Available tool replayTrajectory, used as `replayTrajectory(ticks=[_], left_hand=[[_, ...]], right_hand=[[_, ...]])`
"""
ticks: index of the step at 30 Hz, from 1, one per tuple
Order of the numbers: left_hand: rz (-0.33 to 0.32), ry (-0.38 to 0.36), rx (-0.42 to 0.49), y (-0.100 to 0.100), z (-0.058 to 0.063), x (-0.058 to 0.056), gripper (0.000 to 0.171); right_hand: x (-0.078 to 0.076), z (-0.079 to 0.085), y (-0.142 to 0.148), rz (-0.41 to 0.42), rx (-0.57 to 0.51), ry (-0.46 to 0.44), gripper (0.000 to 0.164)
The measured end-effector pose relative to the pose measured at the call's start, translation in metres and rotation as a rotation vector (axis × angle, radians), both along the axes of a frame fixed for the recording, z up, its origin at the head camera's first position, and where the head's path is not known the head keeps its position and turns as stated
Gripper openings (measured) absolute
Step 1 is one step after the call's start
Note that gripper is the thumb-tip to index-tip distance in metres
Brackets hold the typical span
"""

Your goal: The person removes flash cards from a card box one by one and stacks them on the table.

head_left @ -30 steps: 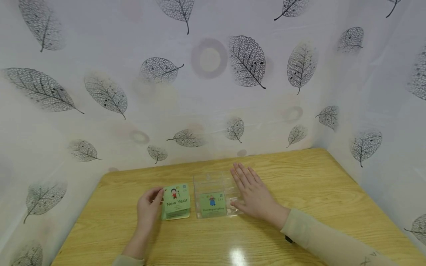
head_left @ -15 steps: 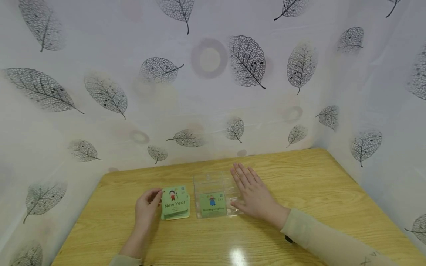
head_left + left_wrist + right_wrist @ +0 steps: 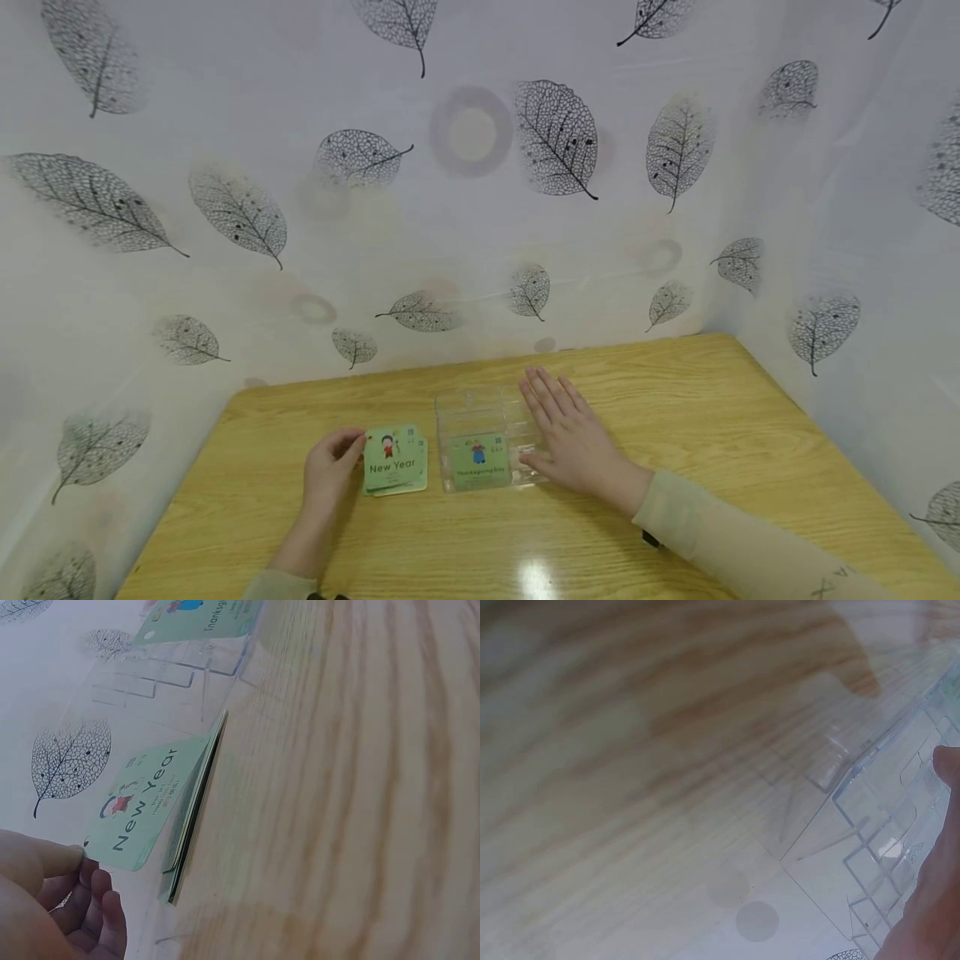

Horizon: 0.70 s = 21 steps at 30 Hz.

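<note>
Between thumb and fingers my left hand pinches the left edge of a green "New Year" card. In the left wrist view that card leans at a slant over a thin stack of cards lying on the table. To the right lies a clear plastic case with a green "Thanksgiving Day" card in its left part. My right hand rests with straight fingers on the case's right part. The right wrist view shows the case's see-through compartments next to that thumb.
The wooden table runs back to a pale curtain printed with dark leaves, which also stands at both sides. A bright light reflection lies near the table's front.
My left hand has moved slightly left, and the "New Year" card has come down and toward me over the stack. The right hand and the case have stayed in place.
</note>
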<state>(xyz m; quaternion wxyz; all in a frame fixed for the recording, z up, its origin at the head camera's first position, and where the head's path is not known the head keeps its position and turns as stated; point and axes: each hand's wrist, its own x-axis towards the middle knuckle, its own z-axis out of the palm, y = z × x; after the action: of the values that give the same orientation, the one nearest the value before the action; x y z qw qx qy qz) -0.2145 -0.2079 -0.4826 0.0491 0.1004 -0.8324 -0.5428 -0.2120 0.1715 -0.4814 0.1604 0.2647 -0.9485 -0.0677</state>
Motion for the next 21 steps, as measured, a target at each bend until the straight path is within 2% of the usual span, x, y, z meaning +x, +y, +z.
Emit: replayTrajectory(ticks=[6, 21], left_hand=[[0.001, -0.035, -0.021, 0.0008, 0.0001, -0.0001, 0.024], [-0.021, -0.046, -0.104, 0.0008, -0.0005, -0.0052, 0.022]], right_hand=[[0.0001, 0.0004, -0.0005, 0.003, 0.0, -0.001, 0.11], [-0.0009, -0.0003, 0.0004, 0.008, -0.006, -0.01, 0.109]])
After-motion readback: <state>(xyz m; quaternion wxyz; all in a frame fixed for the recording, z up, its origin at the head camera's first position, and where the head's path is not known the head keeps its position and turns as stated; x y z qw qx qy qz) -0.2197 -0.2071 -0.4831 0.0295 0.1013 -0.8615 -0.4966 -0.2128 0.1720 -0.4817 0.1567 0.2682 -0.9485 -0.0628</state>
